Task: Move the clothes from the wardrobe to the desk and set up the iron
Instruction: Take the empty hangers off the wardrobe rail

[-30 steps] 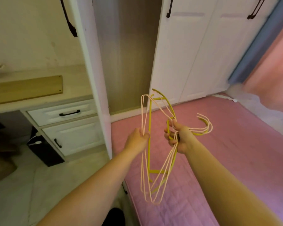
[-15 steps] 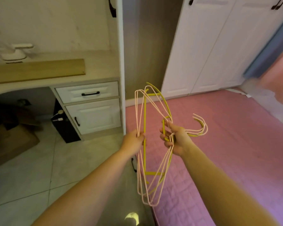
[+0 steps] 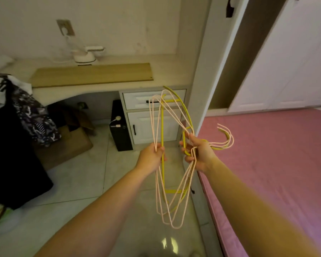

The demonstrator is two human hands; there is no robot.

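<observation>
I hold a bundle of empty hangers (image 3: 171,193), several pink wire ones and a yellow one, in front of me. My right hand (image 3: 197,154) grips them by the necks, hooks pointing right. My left hand (image 3: 152,156) grips their bottom bars. A white iron (image 3: 84,53) stands at the back of the desk (image 3: 167,71), its cord running to a wall socket (image 3: 65,27). Clothes (image 3: 22,101) lie piled on the desk's left end, a dark garment hanging down. The wardrobe (image 3: 228,58) stands open at the right.
A wooden board (image 3: 93,74) lies on the desk. Drawers (image 3: 152,115) sit under it, with a black box (image 3: 120,127) and a cardboard box (image 3: 72,140) on the tiled floor. A pink bed (image 3: 271,164) fills the right side.
My view has swung left from the wardrobe toward the desk, bringing the iron and clothes pile into sight. Both hands keep the same grip on the hangers.
</observation>
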